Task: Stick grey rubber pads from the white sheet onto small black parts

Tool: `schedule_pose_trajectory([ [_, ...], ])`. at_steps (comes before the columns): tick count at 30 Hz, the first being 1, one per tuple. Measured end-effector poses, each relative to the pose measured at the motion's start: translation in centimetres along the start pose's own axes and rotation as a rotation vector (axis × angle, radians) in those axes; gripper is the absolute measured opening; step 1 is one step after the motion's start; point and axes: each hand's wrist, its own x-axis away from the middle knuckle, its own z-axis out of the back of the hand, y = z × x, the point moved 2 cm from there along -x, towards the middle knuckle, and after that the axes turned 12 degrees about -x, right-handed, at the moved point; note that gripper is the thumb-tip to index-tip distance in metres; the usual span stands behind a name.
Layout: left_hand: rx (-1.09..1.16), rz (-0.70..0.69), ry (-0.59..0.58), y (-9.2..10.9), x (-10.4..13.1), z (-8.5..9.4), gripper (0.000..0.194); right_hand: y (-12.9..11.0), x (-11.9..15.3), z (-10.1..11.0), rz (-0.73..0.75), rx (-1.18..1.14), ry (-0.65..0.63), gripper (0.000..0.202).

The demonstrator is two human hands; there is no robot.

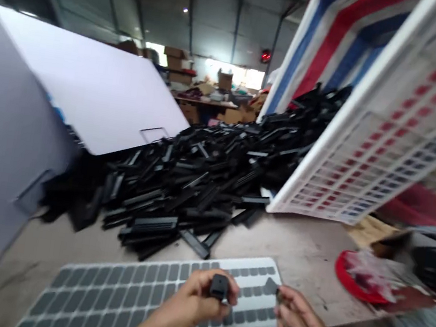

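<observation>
A white board [91, 86] is leaning over the left side of the counter [311, 252], and under its lower edge a big heap of black parts [199, 182] is spreading across the middle of the counter toward the far edge. A white grid tray [122, 291] is lying flat along the near edge, its cells facing up. Over the tray's right end the left hand [199, 296] is pinching a small black part [219, 286] between thumb and fingertips, holding it up just clear of the tray. The right hand [300, 326] is hovering just beside it, fingers curled around what looks like a thin dark piece [282, 298]; motion blur is hiding whether it is truly gripping it. A white crate [389, 128] is tilting steeply at the right, its mouth facing the heap and a striped bag [341, 40] showing inside it, and a red dish [348, 274] is sitting near the right edge. To do this well, I judge the left hand should be keeping the part steady and turned so its open face is meeting the right hand, with the two pieces being brought together squarely rather than at an angle. Working low over the tray would be letting a slipped piece land there instead of in the heap.
</observation>
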Motion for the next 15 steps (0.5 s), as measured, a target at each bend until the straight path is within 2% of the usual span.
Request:
schedule_pose_trajectory([
  [2,0.088,0.055,-0.022,-1.0,0.3,-0.3,0.031,0.9,0.1,0.0,0.001,0.009,-0.032,0.049],
  [5,0.149,0.080,-0.023,-1.6,0.6,-0.8,0.029,0.7,0.9,-1.0,0.017,0.068,-0.106,0.040],
  [11,0.186,0.115,-0.106,-1.8,1.0,-1.1,0.029,-1.5,1.7,-4.3,0.290,0.354,-0.312,0.023],
  [15,0.163,0.101,-0.134,-2.1,0.7,-1.1,0.029,-1.8,1.5,-5.1,0.406,0.516,-0.315,0.025],
])
